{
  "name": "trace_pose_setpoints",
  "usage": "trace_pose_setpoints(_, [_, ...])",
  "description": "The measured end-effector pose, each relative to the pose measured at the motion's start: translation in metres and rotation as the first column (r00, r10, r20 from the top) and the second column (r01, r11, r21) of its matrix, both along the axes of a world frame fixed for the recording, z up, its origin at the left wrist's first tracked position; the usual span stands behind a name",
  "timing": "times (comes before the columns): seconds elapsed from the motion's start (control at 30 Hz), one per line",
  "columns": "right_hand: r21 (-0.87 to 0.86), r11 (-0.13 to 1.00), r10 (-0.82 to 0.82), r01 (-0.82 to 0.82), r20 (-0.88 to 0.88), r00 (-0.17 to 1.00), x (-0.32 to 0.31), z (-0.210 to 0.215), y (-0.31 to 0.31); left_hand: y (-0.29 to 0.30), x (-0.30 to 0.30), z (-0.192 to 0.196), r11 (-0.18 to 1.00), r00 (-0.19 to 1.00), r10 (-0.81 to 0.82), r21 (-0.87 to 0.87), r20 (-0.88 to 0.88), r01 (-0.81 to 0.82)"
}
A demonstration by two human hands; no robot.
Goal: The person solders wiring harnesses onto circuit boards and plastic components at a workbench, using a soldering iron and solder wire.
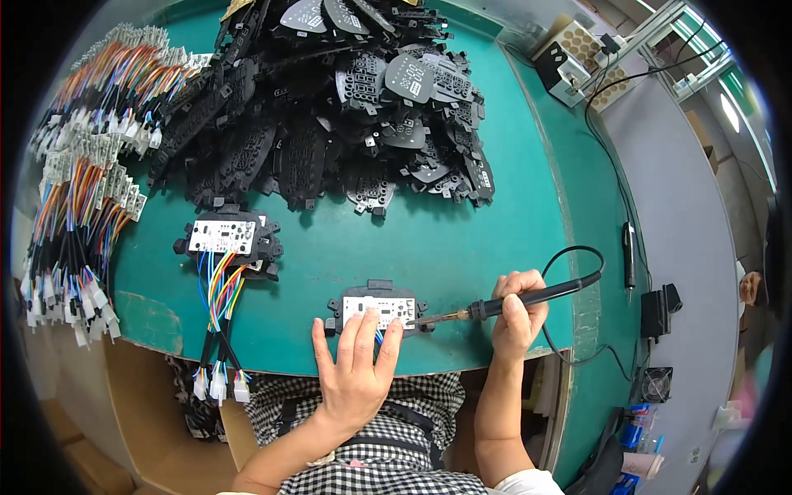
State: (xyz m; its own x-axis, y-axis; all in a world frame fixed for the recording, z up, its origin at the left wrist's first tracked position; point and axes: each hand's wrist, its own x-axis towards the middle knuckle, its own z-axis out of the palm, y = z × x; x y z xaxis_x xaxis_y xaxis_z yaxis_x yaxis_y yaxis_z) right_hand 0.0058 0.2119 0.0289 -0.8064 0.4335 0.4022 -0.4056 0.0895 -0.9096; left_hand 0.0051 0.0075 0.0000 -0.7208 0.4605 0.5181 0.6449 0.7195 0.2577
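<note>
Soldering step, apparently: right hand (519, 318) grips soldering iron (554, 292) aimed at white circuit board's (392, 304) right end; left hand (357, 375), fingers spread, rests across board; next move likely demands steadiness.

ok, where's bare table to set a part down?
Green table between the black panel pile and the board under the left hand; also right of the pile, beyond the soldering iron. Crowded: far left, wire bundles; right, the iron's looped cable.
</note>
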Motion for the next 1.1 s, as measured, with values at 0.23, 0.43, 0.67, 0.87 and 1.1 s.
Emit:
trace_pose_setpoints(0.23, [0.003,1.0,0.006,-0.006,0.002,1.0,0.0,-0.0003,-0.0003,0.0009,-0.0003,0.0002,1.0,1.0,0.006,0.018,0.007,-0.007])
trace_pose_setpoints(0.43, [0.018,1.0,0.007,-0.007,0.017,1.0,0.0,0.0008,-0.0008,0.0002,0.0,0.0014,1.0,1.0,0.003,0.016,0.023,-0.003])
trace_pose_setpoints(0.67, [0.018,1.0,0.007,-0.007,0.02,1.0,0.0004,0.0006,-0.0005,-0.0005,0.0006,0.0014,1.0,1.0,-0.005,0.021,0.027,0.004])
trace_pose_setpoints(0.87, [0.016,1.0,0.012,-0.012,0.02,1.0,-0.0007,0.0017,-0.001,-0.0007,0.0001,0.0011,1.0,1.0,-0.009,0.021,0.024,0.009])
trace_pose_setpoints(1.1, [0.023,1.0,0.014,-0.014,0.035,0.999,-0.0005,0.0019,-0.0003,-0.0007,0.0003,0.0019,1.0,0.999,-0.01,0.025,0.034,0.009])
